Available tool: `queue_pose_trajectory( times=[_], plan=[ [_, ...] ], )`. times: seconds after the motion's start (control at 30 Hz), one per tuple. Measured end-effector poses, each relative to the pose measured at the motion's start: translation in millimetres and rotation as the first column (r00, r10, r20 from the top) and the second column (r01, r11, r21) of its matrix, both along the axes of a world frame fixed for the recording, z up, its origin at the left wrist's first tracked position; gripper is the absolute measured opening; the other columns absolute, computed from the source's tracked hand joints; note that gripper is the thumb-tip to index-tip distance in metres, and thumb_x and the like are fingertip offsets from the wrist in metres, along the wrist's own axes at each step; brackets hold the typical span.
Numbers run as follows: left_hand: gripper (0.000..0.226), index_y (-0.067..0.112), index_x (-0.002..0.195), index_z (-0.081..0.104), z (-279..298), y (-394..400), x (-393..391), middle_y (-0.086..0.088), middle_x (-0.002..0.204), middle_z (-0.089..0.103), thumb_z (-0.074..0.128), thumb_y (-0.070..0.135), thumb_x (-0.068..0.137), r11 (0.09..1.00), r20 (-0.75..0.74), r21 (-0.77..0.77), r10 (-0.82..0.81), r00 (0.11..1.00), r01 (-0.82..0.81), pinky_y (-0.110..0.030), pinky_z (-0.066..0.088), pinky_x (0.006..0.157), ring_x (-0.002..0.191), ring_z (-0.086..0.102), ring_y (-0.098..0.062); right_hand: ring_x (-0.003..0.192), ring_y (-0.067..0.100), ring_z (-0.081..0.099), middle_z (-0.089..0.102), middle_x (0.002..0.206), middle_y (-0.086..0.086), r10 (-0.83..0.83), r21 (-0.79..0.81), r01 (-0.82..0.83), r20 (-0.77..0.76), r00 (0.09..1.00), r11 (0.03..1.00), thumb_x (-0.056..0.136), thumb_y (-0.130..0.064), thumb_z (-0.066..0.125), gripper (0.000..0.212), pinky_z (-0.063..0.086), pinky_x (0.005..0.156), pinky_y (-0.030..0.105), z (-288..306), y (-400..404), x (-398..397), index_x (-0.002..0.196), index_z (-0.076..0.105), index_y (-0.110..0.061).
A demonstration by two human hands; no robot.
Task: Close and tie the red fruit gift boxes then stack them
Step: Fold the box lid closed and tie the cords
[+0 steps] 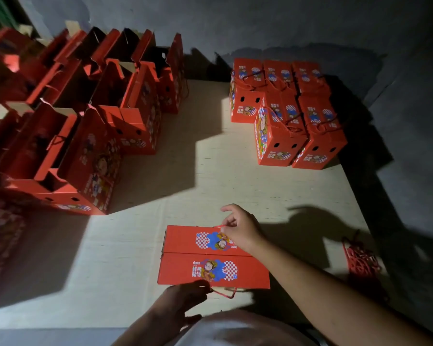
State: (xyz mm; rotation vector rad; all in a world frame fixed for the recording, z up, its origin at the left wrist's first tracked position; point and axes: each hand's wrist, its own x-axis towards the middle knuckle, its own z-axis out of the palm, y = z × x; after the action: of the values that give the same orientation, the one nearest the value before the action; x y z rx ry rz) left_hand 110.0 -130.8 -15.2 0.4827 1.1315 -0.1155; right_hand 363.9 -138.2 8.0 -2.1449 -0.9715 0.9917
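- The closed red gift box (pixel 213 257) lies flat on the pale worktop (pixel 135 258) just in front of the person, its two top flaps meeting along a centre seam. Nothing but the cords will hold that seam; if either slackens, I judge the flaps could spring apart.
- The right hand (pixel 240 231) reaches over the far edge, its fingers (pixel 229 222) pinching a thin red cord (pixel 219 226) at the box top. The pinch is small, so a hard tug could slip the cord free or tear the card where it passes through.
- The left hand (pixel 183 299) sits at the near edge in shadow, fingers curled at the near red cord loop (pixel 226 293); it looks like a pinch, though the dimness makes this uncertain. Uneven pulls from the two hands could drag the box sideways.
- Light is poor and patchy, so a knot may be mis-threaded unseen.
- The finished tied boxes (pixel 290 113) stand well apart at the far right; the stack looks slightly staggered, and a carelessly placed box could topple it.
- The spare red cords (pixel 360 260) lie near the right forearm, which might sweep them away.
- The open boxes (pixel 85 116) wait far left.
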Motion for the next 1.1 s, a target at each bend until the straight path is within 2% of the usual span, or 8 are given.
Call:
queue_pose_trajectory(
  times=[0.13, 0.33, 0.4, 0.47, 0.57, 0.83, 0.93, 1.1],
  plan=[
    [0.03, 0.016, 0.11, 0.081, 15, -2, 0, -0.009, 0.11, 0.079, 0.08, 0.015, 0.08, 0.999, -0.042, 0.021, -0.037, 0.998, 0.038, -0.044, 0.049, 0.101, 0.115, 0.072, -0.02, 0.091, 0.009, 0.066, 0.068, 0.092, -0.01, -0.077, 0.085, 0.077, -0.001, 0.997, 0.993, 0.093, -0.018, 0.067, 0.039, 0.057, 0.087, 0.041, 5, -8, -3, 0.123, 0.058, -0.042],
    [0.014, 0.016, 0.091, 0.075, 44, 12, -23, -0.01, 0.087, 0.071, 0.07, 0.029, 0.09, 0.996, -0.071, 0.081, -0.032, 0.997, 0.037, -0.041, 0.045, 0.09, 0.089, 0.071, -0.019, 0.081, 0.028, 0.067, 0.064, 0.076, 0.008, -0.114, 0.241, 0.196, -0.317, 0.942, 0.951, 0.095, -0.007, 0.058, 0.037, 0.054, 0.084, 0.037, 44, -26, 6, 0.124, 0.067, -0.029],
    [0.013, 0.015, 0.088, 0.073, 60, 19, -24, -0.009, 0.08, 0.066, 0.065, 0.024, 0.093, 0.99, -0.038, 0.144, 0.012, 0.999, -0.006, -0.042, 0.045, 0.092, 0.084, 0.068, -0.019, 0.071, 0.03, 0.059, 0.053, 0.067, 0.011, -0.13, 0.258, 0.271, -0.457, 0.88, 0.928, 0.092, -0.003, 0.056, 0.038, 0.057, 0.073, 0.034, 61, -30, 12, 0.119, 0.073, -0.024],
    [0.015, 0.017, 0.083, 0.071, 82, 31, -21, -0.011, 0.081, 0.068, 0.061, 0.02, 0.093, 0.972, 0.013, 0.225, 0.062, 0.998, -0.063, -0.045, 0.045, 0.096, 0.082, 0.067, -0.02, 0.062, 0.024, 0.047, 0.045, 0.066, 0.012, -0.152, 0.276, 0.338, -0.528, 0.836, 0.9, 0.088, -0.005, 0.055, 0.036, 0.048, 0.063, 0.032, 80, -30, 18, 0.113, 0.076, -0.021],
    [0.018, 0.017, 0.084, 0.076, 115, 52, -11, -0.014, 0.093, 0.073, 0.061, 0.019, 0.093, 0.938, 0.111, 0.326, 0.083, 0.99, -0.115, -0.048, 0.045, 0.102, 0.092, 0.07, -0.023, 0.061, 0.018, 0.038, 0.046, 0.073, 0.011, -0.134, 0.325, 0.332, -0.505, 0.852, 0.886, 0.09, -0.01, 0.056, 0.031, 0.033, 0.063, 0.033, 105, -29, 23, 0.112, 0.076, -0.02],
    [0.014, 0.015, 0.08, 0.081, 153, 87, 26, -0.01, 0.083, 0.07, 0.068, 0.012, 0.084, 0.84, 0.351, 0.414, 0.21, 0.913, -0.352, -0.042, 0.055, 0.097, 0.085, 0.073, -0.024, 0.059, 0.018, 0.036, 0.043, 0.073, 0.011, -0.117, 0.398, 0.368, -0.529, 0.84, 0.84, 0.098, -0.006, 0.058, 0.023, 0.03, 0.058, 0.032, 134, -45, 24, 0.109, 0.076, -0.016],
    [0.036, 0.015, 0.074, 0.079, 155, 92, 38, -0.007, 0.08, 0.067, 0.055, 0.0, 0.096, 0.819, 0.362, 0.467, 0.167, 0.917, -0.334, -0.04, 0.053, 0.1, 0.079, 0.071, -0.019, 0.057, 0.017, 0.036, 0.047, 0.072, 0.007, -0.143, 0.382, 0.415, -0.569, 0.81, 0.826, 0.098, -0.005, 0.059, 0.02, 0.029, 0.057, 0.033, 136, -57, 24, 0.106, 0.076, -0.012],
    [0.021, 0.017, 0.078, 0.071, 166, 100, 53, -0.006, 0.087, 0.064, 0.061, 0.001, 0.088, 0.763, 0.376, 0.593, 0.019, 0.927, -0.256, -0.038, 0.056, 0.097, 0.085, 0.068, -0.019, 0.058, 0.015, 0.035, 0.045, 0.078, 0.011, -0.202, 0.397, 0.493, -0.583, 0.787, 0.774, 0.098, -0.004, 0.061, 0.017, 0.024, 0.055, 0.032, 143, -65, 30, 0.106, 0.075, -0.009]
  ],
)
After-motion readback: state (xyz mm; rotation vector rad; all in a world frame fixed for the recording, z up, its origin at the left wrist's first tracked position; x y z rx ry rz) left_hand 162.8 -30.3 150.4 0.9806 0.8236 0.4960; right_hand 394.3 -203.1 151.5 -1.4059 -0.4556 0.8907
